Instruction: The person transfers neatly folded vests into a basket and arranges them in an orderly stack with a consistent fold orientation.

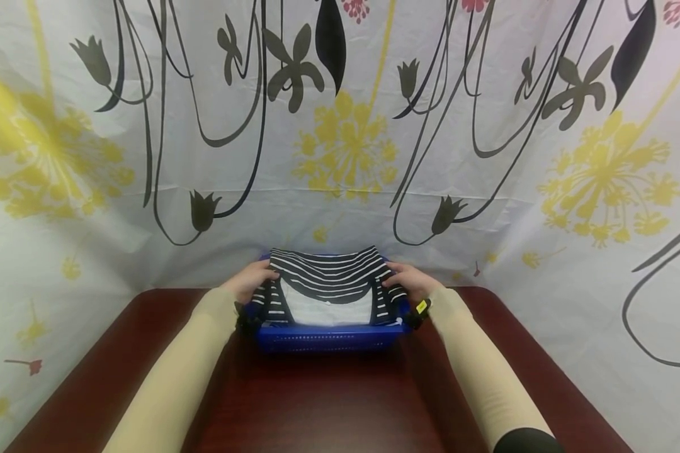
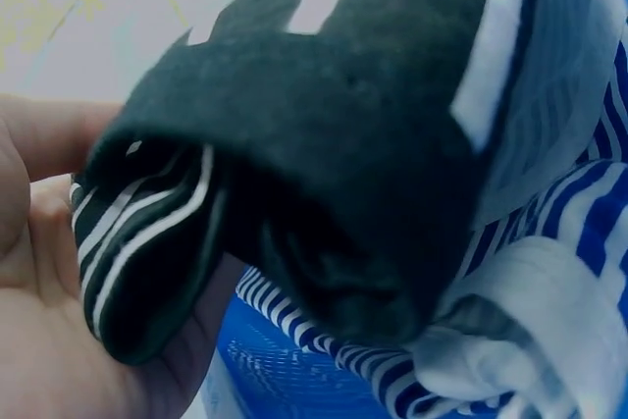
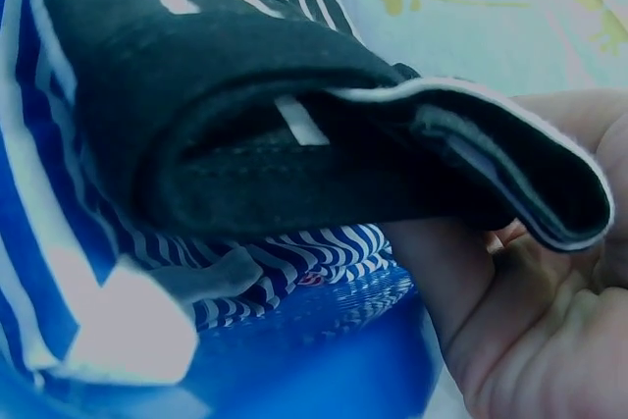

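A folded black-and-white striped shirt [image 1: 328, 270] with a pale grey-white panel lies across the top of a blue plastic basket [image 1: 328, 340] at the far side of the table. At its left edge, my left hand [image 1: 249, 280] grips the folded layers. My right hand [image 1: 412, 279] holds the opposite edge the same way. Up close in the left wrist view, the dark folded cloth [image 2: 314, 95] curls between thumb and fingers. Below it, blue-and-white striped cloth [image 2: 589, 203] shows inside the basket. The right wrist view has a dark rolled fold [image 3: 245, 66] above similar striped cloth [image 3: 334, 252].
The dark red-brown table [image 1: 317, 402] stretches from the basket toward me. Behind it and along both sides hangs a white curtain [image 1: 340, 220] with grey and yellow plant prints. White cloth pieces [image 3: 137, 331] lie at the basket's side in the right wrist view.
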### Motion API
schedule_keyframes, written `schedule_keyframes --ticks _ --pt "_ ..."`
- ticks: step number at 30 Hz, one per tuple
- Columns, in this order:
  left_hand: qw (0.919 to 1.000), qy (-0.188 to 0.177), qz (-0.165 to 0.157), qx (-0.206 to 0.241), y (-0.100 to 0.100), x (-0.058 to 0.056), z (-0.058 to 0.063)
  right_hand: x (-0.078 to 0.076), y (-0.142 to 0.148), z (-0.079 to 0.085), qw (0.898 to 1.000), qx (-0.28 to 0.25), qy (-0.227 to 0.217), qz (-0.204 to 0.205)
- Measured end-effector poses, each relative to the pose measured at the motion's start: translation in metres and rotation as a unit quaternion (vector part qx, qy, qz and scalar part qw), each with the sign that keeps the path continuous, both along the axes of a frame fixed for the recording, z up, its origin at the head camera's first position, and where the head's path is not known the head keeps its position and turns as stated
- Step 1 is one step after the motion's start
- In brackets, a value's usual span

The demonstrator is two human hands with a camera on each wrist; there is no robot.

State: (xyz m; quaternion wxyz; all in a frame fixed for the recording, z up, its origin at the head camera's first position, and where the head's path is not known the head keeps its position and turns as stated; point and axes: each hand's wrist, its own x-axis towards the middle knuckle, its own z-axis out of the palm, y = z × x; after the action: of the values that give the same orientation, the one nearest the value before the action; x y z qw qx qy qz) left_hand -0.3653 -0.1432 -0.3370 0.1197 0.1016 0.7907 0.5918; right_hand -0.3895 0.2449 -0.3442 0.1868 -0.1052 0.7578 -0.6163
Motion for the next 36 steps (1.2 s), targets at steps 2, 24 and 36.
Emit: schedule_keyframes --ticks 2,24,36 --pt "1.0000 0.000 -0.001 -0.001 0.001 0.000 0.002 0.000 0.000 0.001 1.000 0.002 -0.001 0.000" --pt "0.9985 -0.010 0.006 -0.054 0.001 -0.008 0.016 -0.001 -0.011 0.013 0.998 0.058 0.009 -0.019" --pt "0.9976 -0.010 0.015 -0.067 0.000 -0.005 0.011 -0.002 -0.012 0.005 0.998 0.059 0.027 0.016"
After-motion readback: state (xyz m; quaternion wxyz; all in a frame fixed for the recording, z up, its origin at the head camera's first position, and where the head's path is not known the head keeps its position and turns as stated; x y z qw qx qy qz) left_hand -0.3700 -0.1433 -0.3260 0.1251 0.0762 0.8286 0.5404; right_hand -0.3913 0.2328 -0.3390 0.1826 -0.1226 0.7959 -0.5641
